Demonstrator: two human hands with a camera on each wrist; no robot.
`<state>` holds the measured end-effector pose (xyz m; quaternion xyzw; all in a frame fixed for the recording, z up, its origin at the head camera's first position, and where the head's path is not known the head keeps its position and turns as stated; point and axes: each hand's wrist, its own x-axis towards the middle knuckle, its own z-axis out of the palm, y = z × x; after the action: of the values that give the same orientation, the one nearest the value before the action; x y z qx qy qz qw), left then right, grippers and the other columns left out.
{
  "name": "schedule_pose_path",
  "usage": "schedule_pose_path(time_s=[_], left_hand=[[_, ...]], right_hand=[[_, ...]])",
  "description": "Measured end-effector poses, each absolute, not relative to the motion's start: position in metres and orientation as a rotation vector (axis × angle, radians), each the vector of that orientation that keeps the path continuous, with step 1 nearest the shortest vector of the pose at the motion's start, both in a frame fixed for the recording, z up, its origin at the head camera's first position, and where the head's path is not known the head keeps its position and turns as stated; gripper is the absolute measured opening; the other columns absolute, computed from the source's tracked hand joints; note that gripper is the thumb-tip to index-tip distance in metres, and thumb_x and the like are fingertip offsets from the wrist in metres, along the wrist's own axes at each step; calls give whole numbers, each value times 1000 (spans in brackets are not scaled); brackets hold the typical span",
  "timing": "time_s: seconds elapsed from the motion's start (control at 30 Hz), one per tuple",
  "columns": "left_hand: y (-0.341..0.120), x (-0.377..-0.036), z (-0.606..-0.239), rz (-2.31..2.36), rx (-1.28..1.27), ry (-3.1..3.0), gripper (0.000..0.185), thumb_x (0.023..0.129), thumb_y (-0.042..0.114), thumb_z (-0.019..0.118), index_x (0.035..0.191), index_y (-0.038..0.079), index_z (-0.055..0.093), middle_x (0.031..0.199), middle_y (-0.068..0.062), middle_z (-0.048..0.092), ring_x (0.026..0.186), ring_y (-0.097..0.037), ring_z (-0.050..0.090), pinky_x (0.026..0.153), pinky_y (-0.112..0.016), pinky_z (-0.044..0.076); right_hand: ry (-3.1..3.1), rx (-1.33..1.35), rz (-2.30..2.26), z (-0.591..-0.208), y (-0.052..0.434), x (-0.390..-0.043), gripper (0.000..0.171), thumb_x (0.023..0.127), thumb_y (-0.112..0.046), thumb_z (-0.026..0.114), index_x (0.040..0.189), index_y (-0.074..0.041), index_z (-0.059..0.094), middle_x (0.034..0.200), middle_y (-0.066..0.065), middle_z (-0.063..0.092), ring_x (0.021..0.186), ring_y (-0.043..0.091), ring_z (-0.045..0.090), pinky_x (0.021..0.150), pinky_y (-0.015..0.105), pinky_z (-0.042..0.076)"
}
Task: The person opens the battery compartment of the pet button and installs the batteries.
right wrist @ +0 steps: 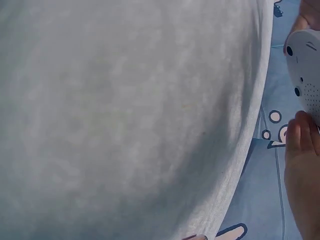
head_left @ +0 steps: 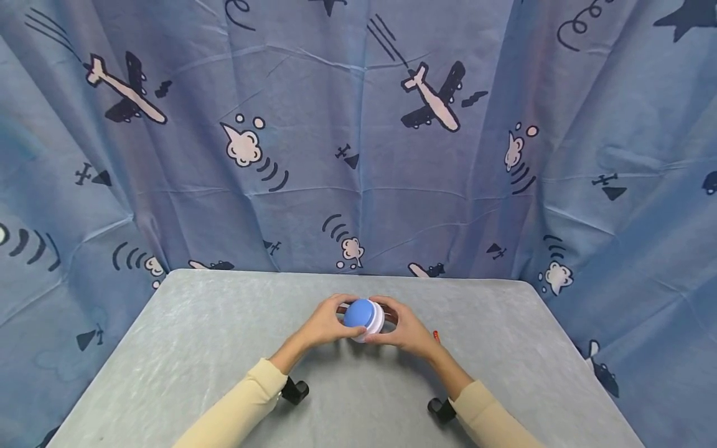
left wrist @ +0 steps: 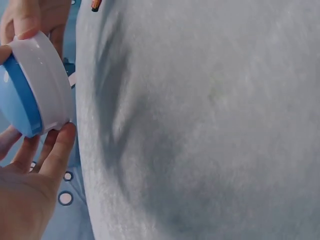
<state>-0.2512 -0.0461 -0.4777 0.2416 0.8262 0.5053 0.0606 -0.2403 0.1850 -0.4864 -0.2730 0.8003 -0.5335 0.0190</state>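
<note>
A round white device with a blue dome top (head_left: 363, 316) is held just above the grey table (head_left: 196, 348), tilted towards me. My left hand (head_left: 327, 323) grips its left side and my right hand (head_left: 404, 328) grips its right side, fingers curled round the rim. In the left wrist view the device (left wrist: 35, 85) is seen side-on, with my left fingers (left wrist: 55, 150) under its white base. In the right wrist view its white underside (right wrist: 306, 75) shows small holes, and my right fingers (right wrist: 300, 150) touch its edge.
A small orange object (head_left: 435, 336) lies on the table by my right wrist and shows as the orange object (left wrist: 96, 5) in the left wrist view. A blue curtain with aeroplane prints (head_left: 358, 155) hangs behind and beside the table.
</note>
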Motion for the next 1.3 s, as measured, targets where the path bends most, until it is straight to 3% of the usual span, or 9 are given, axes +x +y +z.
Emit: schedule_pose_path(time_s=[0.27,0.43,0.57,0.8,0.97,1.1,1.3], left_hand=[[-44,-252,-475,1550,813,2458,71,81,24,88,141,6,56,138,-13,55,114,-33,60,90,-41,53],[-44,-252,-473,1641,827,2366,67,80,16,87,139,4,57,133,-13,58,109,-30,65,87,-38,55],[-44,-252,-472,1649,827,2304,71,84,17,84,144,3,51,137,-15,55,115,-33,62,91,-40,53],[-43,-251,-473,1653,794,2332,62,86,21,84,140,8,57,134,-13,58,116,-34,61,94,-45,51],[-43,-253,-474,1741,832,2265,60,90,13,78,143,0,53,140,-18,54,119,-37,59,97,-48,49],[-43,-252,-471,1704,840,2221,63,95,17,73,148,-1,45,145,-19,49,125,-38,55,102,-48,46],[-44,-250,-471,1661,764,2256,68,89,24,80,146,5,49,140,-14,53,122,-35,56,98,-47,48]], right_hand=[[2485,-898,-1658,-491,189,-244,80,76,-13,92,144,-2,52,141,14,55,125,32,54,102,46,46],[2403,-872,-1709,-490,188,-243,83,76,-10,91,147,-4,48,143,12,52,128,31,53,104,43,44],[2436,-877,-1702,-489,188,-242,80,74,-11,93,143,-5,52,140,9,56,127,28,54,105,45,43],[2417,-910,-1719,-489,185,-242,86,72,-4,93,145,-1,49,143,16,52,131,37,50,106,54,39],[2332,-914,-1776,-490,183,-245,92,73,3,90,150,0,40,148,20,46,133,38,47,108,48,39],[2380,-861,-1743,-491,183,-245,88,73,-3,92,148,-5,45,143,16,50,129,32,53,106,39,42],[2429,-869,-1669,-492,182,-245,88,74,-13,93,148,-9,46,137,15,53,123,33,57,103,43,45]])
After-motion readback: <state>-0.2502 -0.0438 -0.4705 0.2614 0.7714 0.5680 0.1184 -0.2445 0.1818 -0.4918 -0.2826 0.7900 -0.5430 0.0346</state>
